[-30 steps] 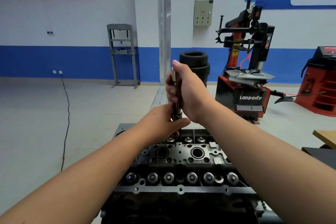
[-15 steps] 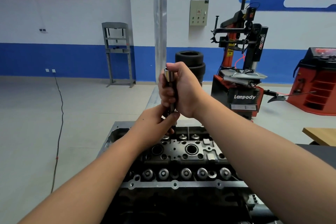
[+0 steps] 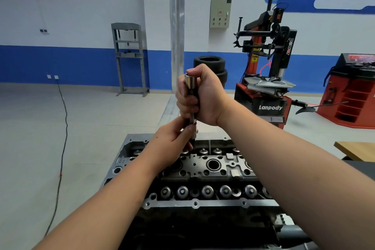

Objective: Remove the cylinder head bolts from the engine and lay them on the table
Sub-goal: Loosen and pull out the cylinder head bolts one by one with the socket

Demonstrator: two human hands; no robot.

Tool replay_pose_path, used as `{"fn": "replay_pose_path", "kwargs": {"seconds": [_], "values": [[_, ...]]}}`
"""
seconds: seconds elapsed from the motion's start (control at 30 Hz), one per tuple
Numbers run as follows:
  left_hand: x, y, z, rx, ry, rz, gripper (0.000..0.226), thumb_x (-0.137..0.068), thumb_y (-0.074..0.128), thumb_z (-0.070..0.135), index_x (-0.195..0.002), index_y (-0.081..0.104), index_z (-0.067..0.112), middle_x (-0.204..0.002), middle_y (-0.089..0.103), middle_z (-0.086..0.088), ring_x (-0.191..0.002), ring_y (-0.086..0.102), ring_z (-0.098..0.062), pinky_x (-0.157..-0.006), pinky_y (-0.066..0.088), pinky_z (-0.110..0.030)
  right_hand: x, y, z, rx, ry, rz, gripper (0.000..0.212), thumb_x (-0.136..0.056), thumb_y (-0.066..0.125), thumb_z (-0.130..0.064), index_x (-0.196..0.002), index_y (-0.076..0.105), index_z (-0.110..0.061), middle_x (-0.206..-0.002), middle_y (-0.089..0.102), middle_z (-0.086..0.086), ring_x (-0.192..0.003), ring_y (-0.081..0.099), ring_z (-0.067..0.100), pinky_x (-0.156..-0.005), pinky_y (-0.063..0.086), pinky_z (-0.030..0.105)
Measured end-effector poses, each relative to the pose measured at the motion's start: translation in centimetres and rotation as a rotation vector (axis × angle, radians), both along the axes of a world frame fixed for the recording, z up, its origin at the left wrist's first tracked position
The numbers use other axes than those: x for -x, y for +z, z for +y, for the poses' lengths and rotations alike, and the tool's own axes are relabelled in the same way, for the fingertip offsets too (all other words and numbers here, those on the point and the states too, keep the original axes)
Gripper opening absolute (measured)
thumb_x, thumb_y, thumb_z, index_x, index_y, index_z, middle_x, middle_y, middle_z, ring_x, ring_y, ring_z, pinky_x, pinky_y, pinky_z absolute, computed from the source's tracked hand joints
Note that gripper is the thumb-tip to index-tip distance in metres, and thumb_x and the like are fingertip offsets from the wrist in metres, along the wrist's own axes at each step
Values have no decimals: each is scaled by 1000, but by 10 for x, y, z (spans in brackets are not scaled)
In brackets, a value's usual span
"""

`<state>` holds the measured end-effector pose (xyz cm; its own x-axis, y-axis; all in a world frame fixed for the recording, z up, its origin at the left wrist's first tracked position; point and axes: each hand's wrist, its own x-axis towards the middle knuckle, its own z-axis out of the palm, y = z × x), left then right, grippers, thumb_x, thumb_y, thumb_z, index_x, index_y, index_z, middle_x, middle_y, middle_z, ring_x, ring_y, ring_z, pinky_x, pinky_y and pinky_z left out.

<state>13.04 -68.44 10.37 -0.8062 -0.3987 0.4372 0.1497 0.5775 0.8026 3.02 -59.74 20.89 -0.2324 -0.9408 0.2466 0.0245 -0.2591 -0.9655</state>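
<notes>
While the tool stands upright over the far edge of the engine, both hands are locked onto it!

With the right hand (image 3: 199,95) wrapped in a full fist round the upper shaft of the socket tool (image 3: 190,87), chrome end poking out above the knuckles, the person gets the grip needed to turn or lift it; the left hand (image 3: 174,142) pinches the lower end just above the cylinder head (image 3: 213,170), fingers curled in, apparently to steady the tip and keep it square on a bolt. The bolt itself is hidden behind those fingers, so whether it is out of its hole cannot be told. The engine fills the near centre, valve springs (image 3: 207,191) lined along its near edge. A wooden table (image 3: 355,149) peeks in beyond the engine's right edge, a likely landing spot for the bolts; none can be seen on the part in view.
</notes>
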Motion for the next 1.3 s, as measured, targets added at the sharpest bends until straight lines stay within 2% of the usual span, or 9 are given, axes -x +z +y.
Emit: {"fn": "replay_pose_path", "kwargs": {"seconds": [0.17,0.3,0.4,0.57,0.73,0.83,1.0,1.13,1.3], "values": [[1,2,2,-17,38,44,9,-105,57,31,-97,60,33,-84,72,10,-68,73,-9,-58,49,-13,-7,5,-3,-36,-147,41,34,-89,43,-35,-64,56,-16,-58,42,1,-52,37,16,-59,34,33],[6,0,1,76,98,-49,7,-101,63,36,-98,58,31,-86,71,17,-67,72,-5,-57,54,-23,-16,-8,-6,5,-364,24,29,-89,46,-21,-61,52,-16,-50,39,0,-46,30,15,-54,28,32],[6,-1,-1,12,63,-45,10,-100,65,35,-96,61,27,-82,74,10,-66,73,-10,-53,51,-23,-17,-13,-4,30,-424,-61,28,-87,42,-15,-60,43,-16,-46,29,-1,-45,20,16,-51,22,32],[4,-2,-5,-148,-34,37,8,-103,62,36,-103,69,31,-83,75,6,-72,73,-11,-61,52,-19,-21,1,-5,54,-362,44,37,-91,42,-19,-54,40,-18,-45,32,-3,-42,22,14,-50,20,30],[4,-3,-4,-106,-76,3,25,-96,51,50,-98,68,32,-89,74,4,-78,73,-14,-71,56,-29,-18,8,-5,24,-299,53,40,-93,44,-21,-53,42,-18,-46,31,-3,-45,21,15,-51,19,30],[1,-3,-4,-62,-61,-2,24,-92,52,57,-94,66,38,-83,75,3,-73,73,-13,-68,55,-25,-15,8,-3,20,-267,16,41,-93,44,-23,-53,43,-18,-47,29,-3,-44,21,15,-49,21,29],[2,-3,-4,-102,-70,25,14,-105,55,34,-97,66,29,-88,75,0,-71,74,-17,-64,55,-23,-15,7,-4,16,-241,47,40,-93,44,-23,-53,41,-17,-49,27,-2,-44,21,16,-50,19,30],[1,-3,-3,-99,-62,-8,16,-98,54,48,-93,64,36,-90,76,1,-76,75,-24,-68,56,-31,-14,9,-3,-31,-183,42,41,-93,43,-25,-53,42,-17,-49,25,-3,-45,20,14,-51,18,30],[2,-4,-4,-87,-74,4,10,-102,55,40,-100,63,34,-94,75,5,-73,75,-17,-65,55,-21,-11,7,-3,-44,-67,69,38,-86,44,-28,-49,43,-19,-46,27,-5,-44,21,14,-54,15,33]]}}
